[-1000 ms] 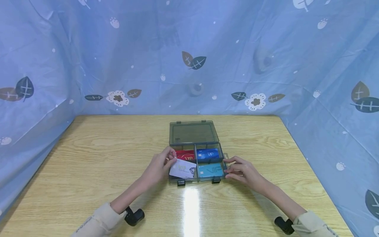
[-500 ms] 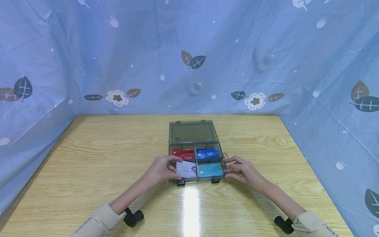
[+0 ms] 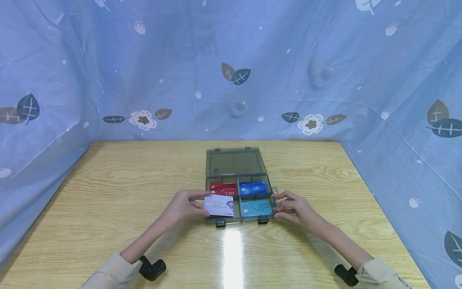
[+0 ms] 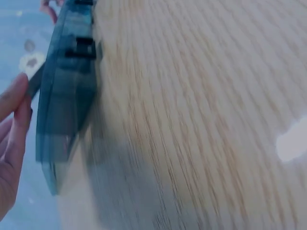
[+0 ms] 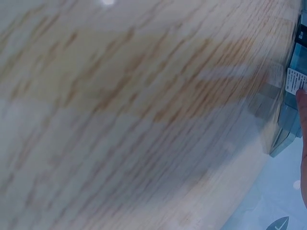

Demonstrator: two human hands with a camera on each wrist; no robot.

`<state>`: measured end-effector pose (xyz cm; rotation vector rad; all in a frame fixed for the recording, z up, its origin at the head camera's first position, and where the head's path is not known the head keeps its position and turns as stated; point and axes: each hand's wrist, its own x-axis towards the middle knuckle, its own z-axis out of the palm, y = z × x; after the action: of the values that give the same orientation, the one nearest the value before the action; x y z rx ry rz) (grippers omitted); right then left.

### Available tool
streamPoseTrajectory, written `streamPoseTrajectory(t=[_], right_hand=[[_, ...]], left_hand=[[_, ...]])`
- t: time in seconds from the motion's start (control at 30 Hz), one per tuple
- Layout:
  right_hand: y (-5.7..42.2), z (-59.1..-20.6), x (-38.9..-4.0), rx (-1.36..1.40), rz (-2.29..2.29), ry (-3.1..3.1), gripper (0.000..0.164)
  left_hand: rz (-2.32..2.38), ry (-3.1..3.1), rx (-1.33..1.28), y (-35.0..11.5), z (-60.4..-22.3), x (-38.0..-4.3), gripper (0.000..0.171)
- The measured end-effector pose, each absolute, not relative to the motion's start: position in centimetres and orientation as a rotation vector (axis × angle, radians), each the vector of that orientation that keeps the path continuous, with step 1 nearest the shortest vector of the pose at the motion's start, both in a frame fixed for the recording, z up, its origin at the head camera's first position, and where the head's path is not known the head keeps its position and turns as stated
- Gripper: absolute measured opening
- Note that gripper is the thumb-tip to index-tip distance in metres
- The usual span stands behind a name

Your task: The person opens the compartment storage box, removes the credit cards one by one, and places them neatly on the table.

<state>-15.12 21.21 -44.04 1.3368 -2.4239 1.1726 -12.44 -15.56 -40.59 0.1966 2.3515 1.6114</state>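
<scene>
My left hand (image 3: 184,206) pinches a white VIP card (image 3: 219,205) by its left end, thumb at the front corner and finger at the back. The card overlaps the box's left wall and front left compartment. Edge-on in the left wrist view, it shows as a thick dark strip (image 4: 35,82). The smoky clear plastic box (image 3: 241,219) has four compartments and its lid (image 3: 236,161) stands open at the back. My right hand (image 3: 297,210) rests its fingertips on the box's right wall; in the right wrist view one straight finger (image 5: 303,112) touches a white label (image 5: 293,82) there.
A red VIP card (image 3: 223,188) lies in the back left compartment, a dark blue one (image 3: 253,188) back right, a light blue one (image 3: 257,208) front right. Two black latches (image 3: 221,222) stick out at the box's front. The wooden table (image 3: 144,172) meets a blue patterned cloth (image 3: 173,80).
My left hand first held the white card tilted by its back left corner, then lowered it into the front left compartment. Now hand and card have shifted left. The right hand stays put.
</scene>
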Motion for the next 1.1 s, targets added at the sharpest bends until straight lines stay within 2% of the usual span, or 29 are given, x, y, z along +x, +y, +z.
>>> streamPoseTrajectory(t=[0.67,1.1], right_hand=[[21.1,-44.4,-14.9,1.32,1.151,-2.403,0.017],[21.0,-44.5,-14.8,1.327,1.157,-2.392,0.016]], left_hand=[[1.789,2.214,0.164,-21.6,-40.2,-15.1,0.062],[1.825,2.151,0.179,-25.0,-41.6,-17.2,0.067]])
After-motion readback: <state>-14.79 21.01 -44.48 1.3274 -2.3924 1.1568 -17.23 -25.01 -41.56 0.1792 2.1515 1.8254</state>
